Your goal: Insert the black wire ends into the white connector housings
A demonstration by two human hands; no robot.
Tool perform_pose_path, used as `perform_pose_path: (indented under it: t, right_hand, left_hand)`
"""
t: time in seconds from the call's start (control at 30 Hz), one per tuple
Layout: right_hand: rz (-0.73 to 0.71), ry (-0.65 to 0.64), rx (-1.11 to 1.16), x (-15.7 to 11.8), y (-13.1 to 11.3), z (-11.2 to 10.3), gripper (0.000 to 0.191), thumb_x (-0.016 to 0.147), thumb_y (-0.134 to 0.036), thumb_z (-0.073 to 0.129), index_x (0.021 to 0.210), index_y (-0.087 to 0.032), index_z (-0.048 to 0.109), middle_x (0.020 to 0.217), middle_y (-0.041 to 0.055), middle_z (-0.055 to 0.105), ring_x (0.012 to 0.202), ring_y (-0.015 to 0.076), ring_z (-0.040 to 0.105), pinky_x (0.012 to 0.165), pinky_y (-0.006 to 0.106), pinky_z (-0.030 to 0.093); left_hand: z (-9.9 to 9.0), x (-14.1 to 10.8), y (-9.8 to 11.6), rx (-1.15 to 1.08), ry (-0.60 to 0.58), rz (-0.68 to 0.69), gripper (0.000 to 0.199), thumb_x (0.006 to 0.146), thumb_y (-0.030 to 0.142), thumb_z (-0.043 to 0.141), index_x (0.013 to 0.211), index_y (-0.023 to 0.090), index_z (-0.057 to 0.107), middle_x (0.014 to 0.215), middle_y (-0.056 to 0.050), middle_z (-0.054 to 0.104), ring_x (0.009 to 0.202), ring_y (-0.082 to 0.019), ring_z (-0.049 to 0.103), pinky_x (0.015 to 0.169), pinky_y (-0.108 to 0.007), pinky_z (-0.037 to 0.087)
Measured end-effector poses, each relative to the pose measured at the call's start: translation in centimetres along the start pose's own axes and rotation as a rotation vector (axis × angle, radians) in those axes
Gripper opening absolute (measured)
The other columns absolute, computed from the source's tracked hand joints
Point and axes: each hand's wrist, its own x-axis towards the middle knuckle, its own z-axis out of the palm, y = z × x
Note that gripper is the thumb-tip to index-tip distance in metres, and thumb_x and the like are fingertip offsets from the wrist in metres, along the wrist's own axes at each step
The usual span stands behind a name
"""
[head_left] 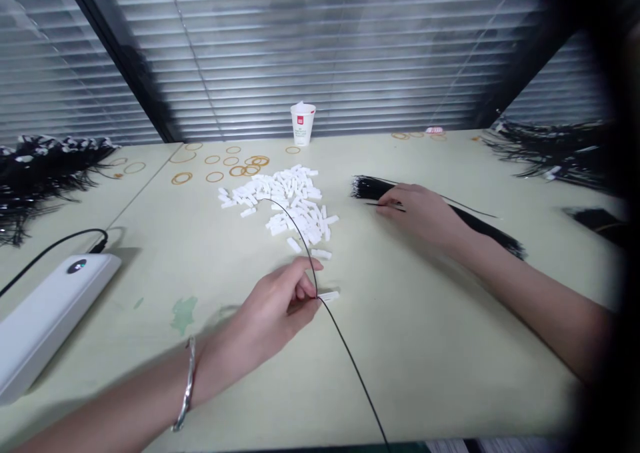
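My left hand [273, 310], wearing a silver bracelet [188, 386], pinches a long black wire [354, 360] between thumb and fingers. The wire arcs up toward the white pile and runs down past the table's front edge. A small white plastic piece [329, 296] sticks out beyond the same fingertips. My right hand [423, 212] lies over a bundle of straight black wires [370, 188], its fingers closed on a wire [373, 204] beside the bundle. How many wires it grips is hard to see. Small white plastic pieces [305, 218] lie heaped between the hands.
Rubber bands [245, 171] lie scattered behind the heap, near a paper cup [302, 125]. A white power bank [55, 320] with a black cable sits at left. Dark wire bundles lie at far left [40, 173] and far right [555, 148]. Window blinds [325, 46] back the table.
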Motion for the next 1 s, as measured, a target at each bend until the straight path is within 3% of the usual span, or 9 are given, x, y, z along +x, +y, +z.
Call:
perform_pose_path:
  t: [0.13,0.27,0.4,0.47,0.57,0.63,0.8,1.0]
  right_hand:
    - [-0.024,-0.047,0.001,0.2,0.0,0.2,0.020,0.085,-0.031,0.045,0.080,-0.020,0.060,0.083,0.0067,0.061,0.082,0.0225,0.055,0.071,0.034,0.041]
    - [-0.009,-0.049,0.027,0.0,-0.9,-0.5,0.021,0.087,-0.029,0.041,0.091,-0.018,0.058,0.076,0.0073,0.060,0.069,0.0212,0.053,0.065,0.034,0.039]
    - [0.013,-0.052,0.161,-0.8,-3.5,-2.9,0.024,0.091,-0.028,0.037,0.105,-0.024,0.056,0.078,0.0018,0.061,0.060,0.0139,0.051,0.060,0.027,0.040]
    - [0.023,-0.039,0.436,-1.1,-5.1,-4.2,0.021,0.090,-0.029,0.040,0.098,-0.025,0.060,0.080,0.0008,0.062,0.068,0.0134,0.055,0.066,0.027,0.043]
    - [0.039,-0.034,1.033,-1.5,-7.0,-5.2,0.019,0.087,-0.025,0.049,0.099,-0.026,0.064,0.089,0.0016,0.064,0.086,0.0155,0.058,0.080,0.029,0.045]
    - [0.069,-0.020,1.228,-1.8,-7.8,-5.1,0.022,0.082,-0.021,0.058,0.102,-0.028,0.064,0.092,0.0002,0.065,0.091,0.0144,0.058,0.085,0.028,0.045]
    - [0.211,0.012,1.290,-2.5,-9.7,-3.5,0.013,0.081,-0.033,0.061,0.091,-0.027,0.067,0.082,-0.0019,0.062,0.077,0.0101,0.057,0.075,0.024,0.046]
    - [0.175,-0.298,1.192,-4.1,-13.2,-2.6,0.017,0.078,-0.033,0.063,0.073,-0.018,0.068,0.082,0.0014,0.067,0.073,0.0126,0.060,0.068,0.025,0.047]
  left_hand:
    - [-0.1,0.1,-0.1,0.004,-0.009,0.037,0.006,0.082,0.013,0.052,0.080,0.018,0.050,0.086,0.001,0.055,0.065,-0.006,0.047,0.057,-0.018,0.040]
    - [-0.2,0.2,0.0,0.030,-0.034,0.054,0.007,0.083,0.013,0.051,0.079,0.017,0.055,0.080,0.001,0.052,0.064,-0.006,0.048,0.057,-0.018,0.040]
    - [-0.3,0.1,0.1,0.031,-0.034,0.057,0.008,0.082,0.012,0.051,0.078,0.017,0.053,0.081,0.001,0.053,0.064,-0.006,0.047,0.057,-0.018,0.039]
    - [-0.2,-0.1,0.2,0.007,-0.028,0.057,0.009,0.082,0.010,0.051,0.077,0.018,0.050,0.085,0.001,0.054,0.066,-0.007,0.048,0.058,-0.018,0.040]
    - [0.0,-0.3,0.2,-0.017,-0.017,0.047,0.012,0.080,0.008,0.052,0.077,0.018,0.047,0.089,0.001,0.056,0.069,-0.007,0.049,0.058,-0.017,0.040]
    - [0.1,-0.4,0.3,-0.024,-0.013,0.039,0.012,0.080,0.008,0.051,0.077,0.018,0.046,0.090,0.001,0.056,0.070,-0.007,0.050,0.059,-0.018,0.041]
    - [0.2,-0.5,0.4,-0.040,-0.012,-0.003,0.011,0.082,0.010,0.051,0.082,0.020,0.046,0.090,0.001,0.054,0.073,-0.008,0.050,0.063,-0.019,0.042]
    - [0.0,-0.6,0.7,-0.018,-0.026,-0.067,0.012,0.082,0.013,0.052,0.088,0.022,0.046,0.081,0.003,0.052,0.072,-0.008,0.049,0.062,-0.019,0.044]
